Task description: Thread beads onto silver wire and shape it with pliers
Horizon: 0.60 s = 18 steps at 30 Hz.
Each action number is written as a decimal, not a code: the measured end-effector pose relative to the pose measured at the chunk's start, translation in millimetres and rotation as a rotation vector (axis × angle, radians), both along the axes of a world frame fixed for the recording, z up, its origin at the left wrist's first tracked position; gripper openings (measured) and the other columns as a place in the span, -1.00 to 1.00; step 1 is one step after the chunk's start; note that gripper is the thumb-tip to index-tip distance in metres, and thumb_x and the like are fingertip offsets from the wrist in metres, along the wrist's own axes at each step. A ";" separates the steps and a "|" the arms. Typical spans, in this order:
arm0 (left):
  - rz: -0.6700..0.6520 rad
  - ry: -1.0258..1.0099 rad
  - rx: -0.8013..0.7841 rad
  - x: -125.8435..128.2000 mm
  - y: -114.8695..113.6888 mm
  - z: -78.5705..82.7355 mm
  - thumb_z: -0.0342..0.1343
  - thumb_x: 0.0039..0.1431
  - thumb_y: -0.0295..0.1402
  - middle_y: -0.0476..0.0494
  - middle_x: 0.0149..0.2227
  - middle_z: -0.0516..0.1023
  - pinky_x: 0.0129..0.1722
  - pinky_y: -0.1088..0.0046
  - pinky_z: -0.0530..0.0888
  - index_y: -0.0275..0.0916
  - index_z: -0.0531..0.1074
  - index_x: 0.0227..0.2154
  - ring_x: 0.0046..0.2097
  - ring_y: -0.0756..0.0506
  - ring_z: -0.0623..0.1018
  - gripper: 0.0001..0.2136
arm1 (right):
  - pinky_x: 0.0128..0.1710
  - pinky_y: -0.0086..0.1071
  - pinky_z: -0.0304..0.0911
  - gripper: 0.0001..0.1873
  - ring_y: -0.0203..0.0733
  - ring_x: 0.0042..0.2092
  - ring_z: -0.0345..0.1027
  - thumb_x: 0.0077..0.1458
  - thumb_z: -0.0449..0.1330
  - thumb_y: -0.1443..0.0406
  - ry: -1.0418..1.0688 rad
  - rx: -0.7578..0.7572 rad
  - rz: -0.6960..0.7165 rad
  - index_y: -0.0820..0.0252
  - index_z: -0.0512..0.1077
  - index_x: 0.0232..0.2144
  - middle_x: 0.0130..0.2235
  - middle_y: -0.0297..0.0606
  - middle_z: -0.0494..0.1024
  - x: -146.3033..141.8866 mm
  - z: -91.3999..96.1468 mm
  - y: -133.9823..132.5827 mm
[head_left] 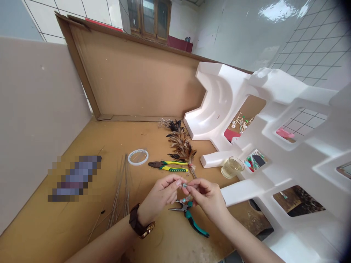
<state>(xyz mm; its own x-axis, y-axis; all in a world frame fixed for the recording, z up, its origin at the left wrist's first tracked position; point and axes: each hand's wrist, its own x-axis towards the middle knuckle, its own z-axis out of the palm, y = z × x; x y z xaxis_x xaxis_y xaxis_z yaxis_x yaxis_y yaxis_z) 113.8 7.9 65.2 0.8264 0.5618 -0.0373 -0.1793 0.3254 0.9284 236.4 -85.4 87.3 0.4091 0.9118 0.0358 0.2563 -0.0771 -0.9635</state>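
Note:
Fingertips of my left hand point(161, 193) and my right hand point(207, 197) meet in a pinch around a small turquoise bead point(184, 185). It seems to belong to a beaded strand point(183, 201) of pale pink, clear and bluish beads, which hangs just below between the hands; whether it is on wire or thread I cannot tell. My left wrist wears a dark-strapped watch point(138, 223). Under the hands lie teal needle-nose pliers point(196, 223), their jaws partly beneath the strand. Beyond the fingertips are yellow-green combination pliers point(172, 167) and a bundle of brown and black feathers point(181, 142).
Thin metal wires point(120, 190) lie left of my hands, near a white ring-shaped spool point(138, 157). At right, a glass cup point(232, 167) stands beside a large white foam packing piece point(274, 153). A cardboard panel point(142, 76) walls off the table's back.

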 end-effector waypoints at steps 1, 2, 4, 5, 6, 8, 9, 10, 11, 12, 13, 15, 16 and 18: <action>0.003 -0.005 -0.025 0.3 -0.2 0.2 0.02 0.11 -0.25 0.00 -0.50 0.46 -0.66 0.58 0.07 -0.31 0.35 -0.34 -0.72 0.20 0.04 -0.80 | -0.65 -0.48 0.23 -0.80 -0.35 -0.64 0.27 -0.01 0.17 0.18 -0.026 0.008 0.000 0.21 0.42 -0.45 -0.51 -0.29 0.53 0.3 0.1 -0.7; 0.008 -0.009 -0.044 0.3 -0.2 0.6 0.03 0.11 -0.26 -0.01 -0.50 0.46 -0.66 0.58 0.06 -0.31 0.35 -0.34 -0.72 0.21 0.03 -0.80 | -0.64 -0.47 0.24 -0.81 -0.35 -0.64 0.28 0.01 0.16 0.18 -0.054 0.016 0.006 0.21 0.42 -0.45 -0.50 -0.28 0.53 1.1 0.5 -1.6; 0.022 -0.010 -0.065 -0.2 -0.1 1.6 0.03 0.11 -0.26 -0.01 -0.49 0.47 -0.67 0.59 0.05 -0.32 0.34 -0.35 -0.72 0.21 0.04 -0.81 | -0.62 -0.47 0.25 -0.81 -0.33 -0.62 0.30 0.02 0.15 0.19 -0.116 0.031 0.015 0.21 0.41 -0.45 -0.51 -0.28 0.52 4.3 1.9 -4.1; 0.023 -0.007 -0.068 -0.6 0.1 2.1 0.03 0.11 -0.27 -0.02 -0.48 0.48 -0.67 0.59 0.04 -0.32 0.34 -0.36 -0.73 0.22 0.03 -0.81 | -0.61 -0.47 0.25 -0.81 -0.33 -0.61 0.30 0.03 0.14 0.19 -0.150 0.036 0.013 0.21 0.41 -0.45 -0.53 -0.29 0.51 6.8 3.1 -5.3; 0.019 -0.003 -0.067 -1.1 0.4 2.5 0.03 0.11 -0.26 -0.03 -0.47 0.49 -0.67 0.59 0.04 -0.32 0.34 -0.36 -0.73 0.22 0.03 -0.81 | -0.60 -0.46 0.24 -0.80 -0.32 -0.60 0.30 0.04 0.14 0.19 -0.183 0.044 -0.002 0.21 0.41 -0.46 -0.54 -0.29 0.49 9.8 4.8 -6.3; 0.001 0.011 -0.051 -2.1 0.7 3.1 0.02 0.12 -0.26 -0.07 -0.44 0.52 -0.67 0.59 0.05 -0.32 0.34 -0.36 -0.73 0.23 0.03 -0.80 | -0.59 -0.46 0.22 -0.79 -0.33 -0.59 0.27 0.04 0.14 0.18 -0.234 0.071 -0.055 0.21 0.42 -0.46 -0.54 -0.30 0.45 17.1 9.7 -7.0; -0.009 0.020 -0.042 -2.4 0.7 3.4 0.02 0.12 -0.25 -0.08 -0.44 0.53 -0.67 0.60 0.06 -0.32 0.35 -0.36 -0.73 0.23 0.04 -0.80 | -0.59 -0.46 0.21 -0.79 -0.34 -0.58 0.26 0.04 0.14 0.17 -0.246 0.087 -0.072 0.21 0.44 -0.44 -0.51 -0.30 0.44 20.8 12.8 -6.4; -0.023 0.030 -0.035 -2.6 0.6 3.6 0.02 0.11 -0.24 -0.09 -0.44 0.53 -0.67 0.60 0.06 -0.32 0.35 -0.35 -0.72 0.22 0.04 -0.79 | -0.58 -0.45 0.21 -0.79 -0.35 -0.58 0.25 0.04 0.14 0.18 -0.250 0.101 -0.071 0.21 0.45 -0.41 -0.48 -0.30 0.42 24.4 16.2 -5.1; -0.040 0.041 -0.032 -2.7 0.3 3.9 0.02 0.11 -0.24 -0.10 -0.45 0.54 -0.67 0.60 0.06 -0.32 0.36 -0.35 -0.73 0.22 0.04 -0.79 | -0.57 -0.45 0.21 -0.78 -0.36 -0.56 0.24 0.04 0.13 0.18 -0.250 0.109 -0.053 0.20 0.46 -0.36 -0.46 -0.30 0.41 27.5 19.7 -3.3; -0.060 0.052 -0.032 -2.7 0.0 4.3 0.03 0.10 -0.23 -0.11 -0.45 0.54 -0.68 0.60 0.06 -0.32 0.36 -0.36 -0.73 0.21 0.04 -0.78 | -0.56 -0.45 0.21 -0.77 -0.37 -0.55 0.23 0.04 0.13 0.18 -0.244 0.108 -0.016 0.18 0.47 -0.30 -0.44 -0.30 0.39 30.1 23.1 -1.1; -0.082 0.062 -0.035 -2.7 -0.3 4.7 0.03 0.10 -0.23 -0.11 -0.46 0.54 -0.68 0.60 0.05 -0.32 0.36 -0.37 -0.73 0.21 0.03 -0.78 | -0.55 -0.46 0.20 -0.76 -0.37 -0.54 0.23 0.04 0.13 0.19 -0.232 0.098 0.035 0.16 0.47 -0.27 -0.42 -0.29 0.39 32.1 26.2 1.2; -0.121 0.080 -0.040 -2.7 -0.9 5.6 0.04 0.09 -0.22 -0.13 -0.47 0.55 -0.69 0.60 0.05 -0.33 0.35 -0.39 -0.73 0.22 0.01 -0.78 | -0.55 -0.47 0.18 -0.75 -0.37 -0.51 0.24 0.03 0.14 0.18 -0.193 0.055 0.139 0.15 0.49 -0.26 -0.39 -0.27 0.41 34.5 30.7 5.4; -0.132 0.086 -0.041 -2.6 -1.0 6.0 0.04 0.08 -0.22 -0.13 -0.47 0.55 -0.69 0.60 0.05 -0.33 0.35 -0.40 -0.73 0.22 0.00 -0.77 | -0.56 -0.48 0.17 -0.76 -0.37 -0.50 0.24 0.02 0.16 0.18 -0.168 0.030 0.179 0.16 0.51 -0.29 -0.39 -0.27 0.42 35.2 31.8 6.8; -0.137 0.088 -0.041 -2.5 -1.0 6.3 0.05 0.07 -0.23 -0.11 -0.49 0.54 -0.69 0.60 0.06 -0.33 0.36 -0.40 -0.74 0.22 -0.01 -0.78 | -0.56 -0.48 0.16 -0.76 -0.36 -0.51 0.24 -0.02 0.20 0.16 -0.090 -0.036 0.229 0.19 0.52 -0.36 -0.44 -0.29 0.43 35.7 31.6 7.6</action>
